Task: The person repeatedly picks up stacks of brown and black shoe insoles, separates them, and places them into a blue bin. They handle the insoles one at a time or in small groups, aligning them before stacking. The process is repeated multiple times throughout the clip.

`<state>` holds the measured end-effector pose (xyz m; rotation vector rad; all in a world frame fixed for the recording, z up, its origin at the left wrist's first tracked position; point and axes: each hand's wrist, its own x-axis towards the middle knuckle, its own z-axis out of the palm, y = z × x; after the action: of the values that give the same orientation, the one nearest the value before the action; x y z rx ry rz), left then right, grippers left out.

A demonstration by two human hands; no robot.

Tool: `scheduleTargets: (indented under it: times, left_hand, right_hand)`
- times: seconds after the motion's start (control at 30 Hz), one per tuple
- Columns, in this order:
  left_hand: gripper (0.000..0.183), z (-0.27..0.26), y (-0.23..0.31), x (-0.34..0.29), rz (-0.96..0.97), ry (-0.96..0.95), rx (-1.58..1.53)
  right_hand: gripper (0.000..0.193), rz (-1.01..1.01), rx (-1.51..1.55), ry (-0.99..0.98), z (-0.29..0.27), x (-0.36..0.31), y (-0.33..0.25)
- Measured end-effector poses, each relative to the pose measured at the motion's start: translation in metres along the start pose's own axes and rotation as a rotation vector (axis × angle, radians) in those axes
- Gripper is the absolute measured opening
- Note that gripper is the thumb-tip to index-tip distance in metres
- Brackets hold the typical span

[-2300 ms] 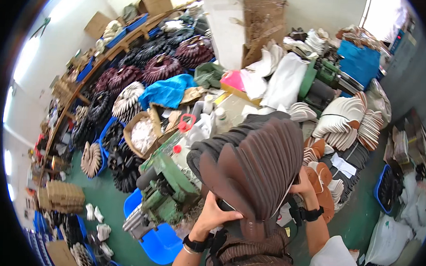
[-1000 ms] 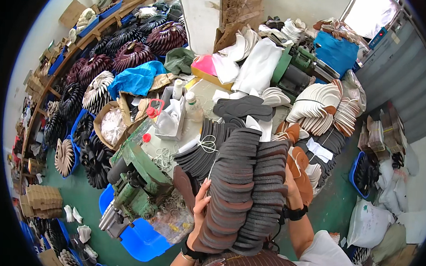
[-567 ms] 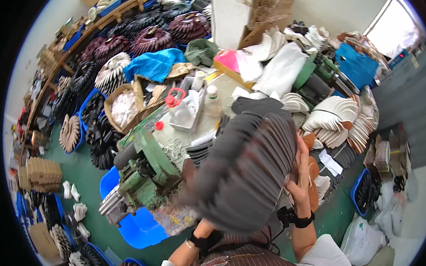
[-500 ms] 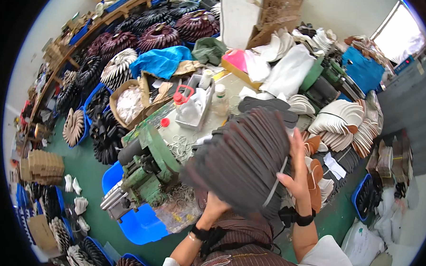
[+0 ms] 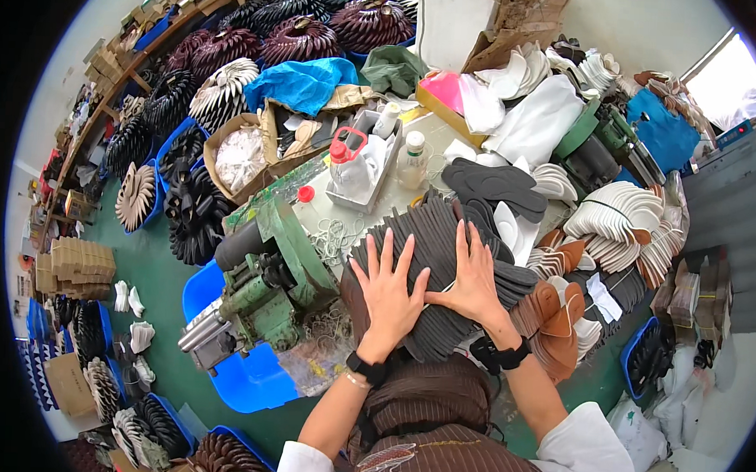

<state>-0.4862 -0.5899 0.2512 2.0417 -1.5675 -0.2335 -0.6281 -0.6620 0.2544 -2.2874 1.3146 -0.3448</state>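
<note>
A thick bundle of dark grey insoles stands on edge in front of me, close to my lap, with a pale band partly showing around it. My left hand lies flat on its left part, fingers spread. On its right part rests my right hand, fingers also apart and the thumb pointing toward the left one. Both palms press on the insole edges without gripping. More dark grey insoles lie flat behind the bundle, beside white ones.
Left of the bundle stands a green machine above a blue bin. Behind are a grey tray, a bottle with a red handle and a clear bottle. Brown insoles and white insole stacks fill the right side.
The insole bundle, held up and tilted between both hands before, now rests lower. My hands have moved from its sides to lie spread on top. The view has shifted slightly.
</note>
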Motion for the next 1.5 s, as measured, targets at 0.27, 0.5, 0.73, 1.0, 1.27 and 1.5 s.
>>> scheduleTargets:
  times: [0.27, 0.5, 0.73, 1.0, 1.27, 1.5]
  left_hand:
    - [0.057, 0.015, -0.031, -0.026, -0.058, 0.074, -0.033]
    - [0.048, 0.018, -0.02, -0.027, -0.008, 0.035, -0.003]
    - [0.056, 0.025, -0.025, -0.027, -0.005, 0.049, 0.065]
    - [0.058, 0.019, -0.027, -0.003, 0.203, -0.202, 0.333]
    - [0.059, 0.052, -0.065, 0.005, 0.494, -0.329, -0.448]
    - [0.059, 0.065, -0.039, 0.052, 0.606, -0.37, -0.082]
  right_hand:
    - [0.126, 0.047, -0.042, 0.091, -0.002, -0.001, -0.015]
    - [0.124, 0.079, -0.108, 0.061, 0.016, -0.006, -0.024]
    - [0.127, 0.192, -0.145, 0.082, 0.022, 0.005, -0.021]
    - [0.119, 0.101, 0.178, 0.48, -0.013, -0.014, -0.044]
    - [0.11, -0.271, 0.346, 0.411, -0.026, -0.018, -0.057]
    - [0.116, -0.228, 0.589, 0.667, -0.047, 0.007, -0.023]
